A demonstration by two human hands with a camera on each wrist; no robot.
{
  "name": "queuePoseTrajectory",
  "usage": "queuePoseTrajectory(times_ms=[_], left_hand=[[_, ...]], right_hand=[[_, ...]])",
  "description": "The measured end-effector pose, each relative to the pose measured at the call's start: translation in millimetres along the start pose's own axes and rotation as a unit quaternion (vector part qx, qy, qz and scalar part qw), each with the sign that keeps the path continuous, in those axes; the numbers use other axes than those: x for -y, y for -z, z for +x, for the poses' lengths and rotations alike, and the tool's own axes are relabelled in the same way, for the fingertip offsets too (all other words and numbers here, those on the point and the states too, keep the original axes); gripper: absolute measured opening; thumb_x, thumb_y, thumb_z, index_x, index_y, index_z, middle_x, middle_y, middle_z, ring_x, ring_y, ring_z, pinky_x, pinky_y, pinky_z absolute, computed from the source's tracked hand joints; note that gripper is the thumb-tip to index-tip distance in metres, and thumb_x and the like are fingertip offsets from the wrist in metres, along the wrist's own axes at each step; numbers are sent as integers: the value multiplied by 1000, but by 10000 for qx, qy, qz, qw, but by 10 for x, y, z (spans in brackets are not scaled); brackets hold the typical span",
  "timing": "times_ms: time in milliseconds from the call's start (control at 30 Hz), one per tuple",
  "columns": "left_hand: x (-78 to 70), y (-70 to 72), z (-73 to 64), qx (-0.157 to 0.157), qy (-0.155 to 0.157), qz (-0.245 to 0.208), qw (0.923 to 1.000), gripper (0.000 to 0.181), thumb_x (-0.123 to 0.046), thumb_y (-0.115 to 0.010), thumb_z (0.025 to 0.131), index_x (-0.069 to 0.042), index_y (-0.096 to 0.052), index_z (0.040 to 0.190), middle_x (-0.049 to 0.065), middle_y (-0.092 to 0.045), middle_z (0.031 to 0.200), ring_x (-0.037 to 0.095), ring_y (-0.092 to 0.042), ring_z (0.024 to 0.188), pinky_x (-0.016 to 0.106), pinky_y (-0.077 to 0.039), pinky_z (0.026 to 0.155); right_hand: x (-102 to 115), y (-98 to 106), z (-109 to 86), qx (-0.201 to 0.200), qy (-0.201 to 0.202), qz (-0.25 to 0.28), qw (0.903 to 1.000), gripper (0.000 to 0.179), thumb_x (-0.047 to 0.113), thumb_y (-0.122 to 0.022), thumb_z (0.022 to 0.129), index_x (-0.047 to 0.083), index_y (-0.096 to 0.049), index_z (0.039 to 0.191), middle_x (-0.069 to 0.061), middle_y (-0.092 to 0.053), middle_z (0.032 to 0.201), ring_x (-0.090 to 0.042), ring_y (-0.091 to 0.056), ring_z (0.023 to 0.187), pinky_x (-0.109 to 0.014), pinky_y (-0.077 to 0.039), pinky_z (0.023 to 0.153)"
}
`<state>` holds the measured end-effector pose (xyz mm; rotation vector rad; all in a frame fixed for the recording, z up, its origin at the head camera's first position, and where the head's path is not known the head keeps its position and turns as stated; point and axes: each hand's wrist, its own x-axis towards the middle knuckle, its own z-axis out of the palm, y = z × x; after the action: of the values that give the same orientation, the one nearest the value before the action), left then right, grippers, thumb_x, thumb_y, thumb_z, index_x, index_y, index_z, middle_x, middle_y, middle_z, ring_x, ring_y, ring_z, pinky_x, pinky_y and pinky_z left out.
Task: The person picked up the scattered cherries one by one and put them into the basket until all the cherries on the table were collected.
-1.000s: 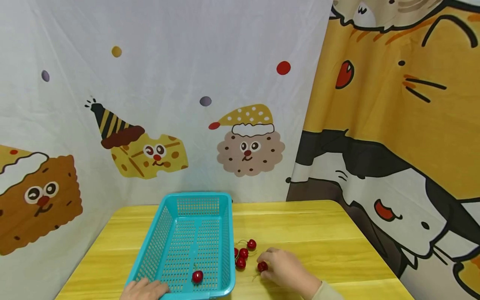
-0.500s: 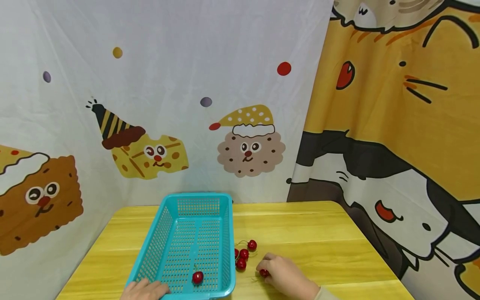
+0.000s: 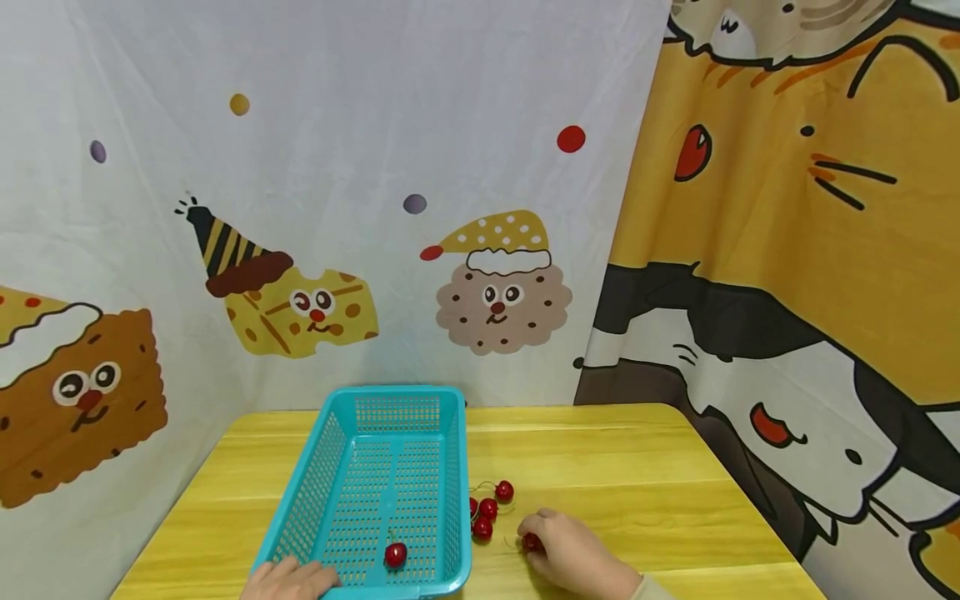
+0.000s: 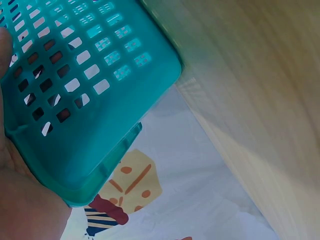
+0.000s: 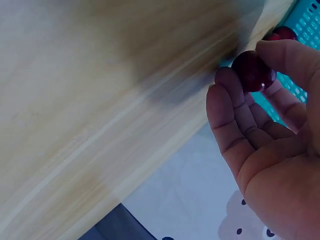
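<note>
Two printed cloths behind: a white cloth [image 3: 337, 125] with cartoon food, a cat-print cloth [image 3: 750, 225] at right. Yellow wood-grain desk [image 3: 615, 458] in front. Turquoise mesh basket [image 3: 382, 483] on it, left of middle. Left hand [image 3: 291, 580] at basket's near left corner, fingers hooked over the rim, gripping it. Right hand [image 3: 573, 550], pale sleeve, low over desk, right of basket; thumb and fingers pinch a dark red cherry [image 5: 252, 71]. Four loose cherries [image 3: 487, 508] bunched on desk just beside basket's right wall, stems on some. One more cherry [image 3: 395, 555] lies inside basket, near end.
</note>
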<state>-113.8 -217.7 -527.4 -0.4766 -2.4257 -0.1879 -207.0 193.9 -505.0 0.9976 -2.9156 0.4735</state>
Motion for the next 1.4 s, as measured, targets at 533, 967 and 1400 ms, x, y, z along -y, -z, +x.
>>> queuePoseTrajectory(times_ms=[533, 967, 1400], left_hand=[[5, 24, 4, 291, 101, -27, 9995, 39, -75, -75, 74, -39, -60, 74, -35, -47, 73, -9, -37, 71, 21, -22, 65], [-5, 69, 23, 628, 195, -97, 9978, 38, -75, -78, 73, -39, -64, 76, -32, -55, 76, -8, -43, 72, 21, -26, 66], [2, 75, 27, 616, 153, -37, 9980, 40, -76, -76, 73, -39, -64, 77, -31, -56, 76, -5, -45, 72, 21, -27, 65]], right_hand=[[218, 703, 449, -1662, -1202, 1897, 9602, 26, 17, -75, 99, 11, -72, 124, 4, -76, 102, -3, -66, 83, -22, -56, 69], [811, 787, 1143, -1700, -467, 2331, 9563, 30, 23, -72, 101, 11, -71, 129, -4, -77, 114, -15, -73, 91, -25, -59, 74], [1245, 65, 1463, 17, -66, 1845, 9828, 27, 23, -74, 101, 12, -73, 126, 1, -78, 111, -2, -66, 88, -19, -55, 78]])
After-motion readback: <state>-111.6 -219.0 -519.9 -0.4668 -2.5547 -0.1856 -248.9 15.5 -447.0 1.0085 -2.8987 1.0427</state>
